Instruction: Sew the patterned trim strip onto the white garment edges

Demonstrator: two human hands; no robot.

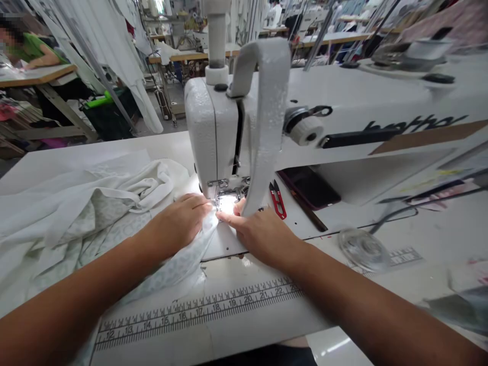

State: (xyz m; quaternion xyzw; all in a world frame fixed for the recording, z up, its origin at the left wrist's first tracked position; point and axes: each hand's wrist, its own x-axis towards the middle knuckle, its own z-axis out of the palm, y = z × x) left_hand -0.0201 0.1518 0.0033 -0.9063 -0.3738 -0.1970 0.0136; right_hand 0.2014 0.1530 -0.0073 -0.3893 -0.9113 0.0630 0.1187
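Note:
A pale fabric (133, 188) with a faint light-green pattern lies bunched on the left of the table and runs to the needle area of a white sewing machine (202, 122). My left hand (179, 218) is closed on the fabric beside the lit presser foot (221, 201), its fingers curled and close together. At the other side of the foot is my right hand (263, 231), its index finger stretched toward the fabric edge and another fingertip apart from it. The machine's white upright guard hides part of this hand. Glare blurs the stitching spot.
Red thread snips (277, 200), a dark phone (310, 187) and a brown stick-like tool (312, 213) lie under the machine arm. A clear bobbin-like disc (364, 249) sits to the right. A printed ruler (198, 310) runs along the front. A person (34, 51) works at the far left.

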